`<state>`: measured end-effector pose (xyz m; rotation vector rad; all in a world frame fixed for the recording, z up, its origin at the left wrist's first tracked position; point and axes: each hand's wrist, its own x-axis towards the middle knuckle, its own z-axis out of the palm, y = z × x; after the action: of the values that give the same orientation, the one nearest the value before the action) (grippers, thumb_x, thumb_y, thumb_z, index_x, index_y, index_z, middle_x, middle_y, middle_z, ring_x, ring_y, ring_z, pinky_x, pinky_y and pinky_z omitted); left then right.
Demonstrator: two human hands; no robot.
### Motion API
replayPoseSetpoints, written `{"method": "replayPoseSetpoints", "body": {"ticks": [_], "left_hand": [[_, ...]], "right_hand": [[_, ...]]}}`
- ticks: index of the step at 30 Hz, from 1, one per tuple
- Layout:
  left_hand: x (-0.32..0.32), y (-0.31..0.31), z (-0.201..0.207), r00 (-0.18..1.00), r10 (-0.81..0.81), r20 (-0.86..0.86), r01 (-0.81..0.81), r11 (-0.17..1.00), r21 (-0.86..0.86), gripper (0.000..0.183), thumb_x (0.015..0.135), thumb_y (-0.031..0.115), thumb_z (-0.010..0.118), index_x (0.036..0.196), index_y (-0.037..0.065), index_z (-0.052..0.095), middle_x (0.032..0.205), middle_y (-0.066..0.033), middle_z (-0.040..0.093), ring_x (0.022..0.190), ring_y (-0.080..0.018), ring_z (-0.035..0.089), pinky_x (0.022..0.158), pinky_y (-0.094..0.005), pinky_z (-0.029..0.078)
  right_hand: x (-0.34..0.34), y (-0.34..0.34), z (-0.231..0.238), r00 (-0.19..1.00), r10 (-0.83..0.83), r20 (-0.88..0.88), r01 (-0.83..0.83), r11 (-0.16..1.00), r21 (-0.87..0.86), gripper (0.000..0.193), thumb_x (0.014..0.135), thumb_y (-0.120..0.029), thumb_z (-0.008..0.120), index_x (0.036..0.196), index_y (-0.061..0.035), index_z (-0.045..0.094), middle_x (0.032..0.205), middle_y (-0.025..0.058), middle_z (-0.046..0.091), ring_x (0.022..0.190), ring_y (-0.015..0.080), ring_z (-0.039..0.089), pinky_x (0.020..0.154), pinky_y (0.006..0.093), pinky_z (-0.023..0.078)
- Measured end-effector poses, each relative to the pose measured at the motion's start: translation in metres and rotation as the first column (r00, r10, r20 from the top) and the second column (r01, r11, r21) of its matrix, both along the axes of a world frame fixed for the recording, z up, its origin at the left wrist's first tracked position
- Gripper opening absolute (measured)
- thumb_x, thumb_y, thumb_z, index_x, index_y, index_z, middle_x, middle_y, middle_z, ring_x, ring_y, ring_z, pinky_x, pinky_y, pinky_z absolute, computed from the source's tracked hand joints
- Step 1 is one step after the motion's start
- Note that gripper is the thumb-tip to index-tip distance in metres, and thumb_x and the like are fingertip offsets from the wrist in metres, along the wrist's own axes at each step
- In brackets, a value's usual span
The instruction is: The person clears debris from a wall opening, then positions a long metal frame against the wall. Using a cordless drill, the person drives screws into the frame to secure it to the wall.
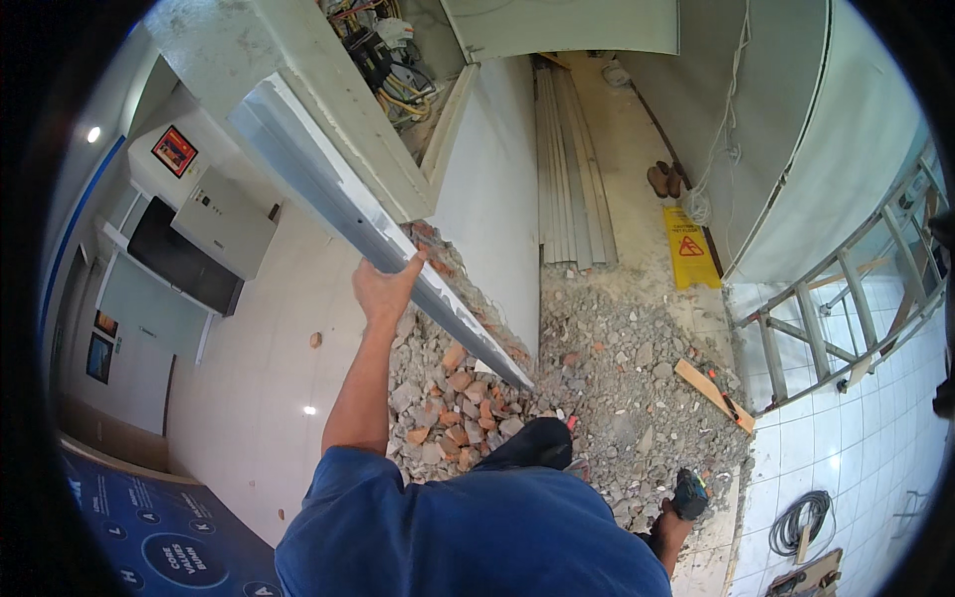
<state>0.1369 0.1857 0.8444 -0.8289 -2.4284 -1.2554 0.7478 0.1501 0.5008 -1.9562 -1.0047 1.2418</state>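
My left hand [388, 291] is closed on the edge of a long grey metal profile [328, 214], its thumb over the edge. The profile stands against the broken end of a wall, and its foot comes down to the rubble. White smears run along its wall side. Low at my right side, my right hand [670, 525] is wrapped round a dark cordless drill [688, 495]; the drill's tip cannot be made out. Broken brick and concrete rubble [453, 408] lies around my feet.
An open electrical box [398, 75] with loose wires is beside the profile's top. Long grey strips [567, 179] lie along the wall. A yellow floor sign [690, 249], brown shoes [664, 180], a wooden plank [711, 393], a metal ladder [816, 333] and a coiled cable [799, 522] are to the right.
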Motion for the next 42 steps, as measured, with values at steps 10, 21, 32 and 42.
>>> {"method": "replayPoseSetpoints", "body": {"ticks": [10,21,32,42], "left_hand": [[0.009,0.012,-0.001,0.984,0.160,-0.077,-0.167,0.981,-0.094,0.067,0.069,0.040,0.089,0.113,-0.004,0.065,0.105,-0.0211,0.072,0.102,-0.0343,0.069,0.092,-0.0421,0.051],[0.011,0.023,-0.007,0.973,0.219,-0.067,-0.217,0.976,0.033,0.056,0.065,0.034,0.089,0.100,-0.003,0.066,0.095,-0.0199,0.069,0.092,-0.0369,0.068,0.083,-0.0451,0.053],[0.022,0.038,-0.006,0.945,0.325,-0.023,-0.325,0.945,0.023,0.053,0.068,0.030,0.086,0.105,-0.003,0.066,0.099,-0.0161,0.071,0.092,-0.0303,0.070,0.084,-0.0391,0.053],[0.021,0.004,-0.036,0.887,0.399,-0.234,-0.401,0.915,0.043,0.123,0.062,0.049,0.091,0.155,-0.002,0.027,0.103,-0.0173,0.061,0.098,-0.0310,0.059,0.090,-0.0413,0.047]], "right_hand": [[-0.038,0.038,0.078,0.996,0.070,-0.056,-0.078,0.985,-0.153,0.018,0.080,-0.012,0.072,0.093,-0.0053,0.061,0.066,0.0048,0.056,0.055,0.0198,0.052,0.051,0.0395,0.041],[-0.064,0.178,0.082,0.846,0.484,0.225,-0.483,0.873,-0.066,0.032,0.079,-0.011,0.073,0.109,-0.0053,0.063,0.066,0.0062,0.059,0.052,0.0210,0.056,0.050,0.0419,0.045],[-0.044,0.308,0.081,0.857,0.504,0.113,-0.485,0.860,-0.159,0.022,0.077,-0.016,0.075,0.073,-0.0030,0.058,0.055,0.0060,0.055,0.041,0.0198,0.051,0.041,0.0384,0.041],[0.059,0.335,-0.128,0.307,0.852,0.424,-0.772,0.483,-0.413,0.026,0.074,-0.025,0.077,0.070,-0.0049,0.062,0.058,0.0091,0.061,0.049,0.0239,0.060,0.051,0.0430,0.050]]}}
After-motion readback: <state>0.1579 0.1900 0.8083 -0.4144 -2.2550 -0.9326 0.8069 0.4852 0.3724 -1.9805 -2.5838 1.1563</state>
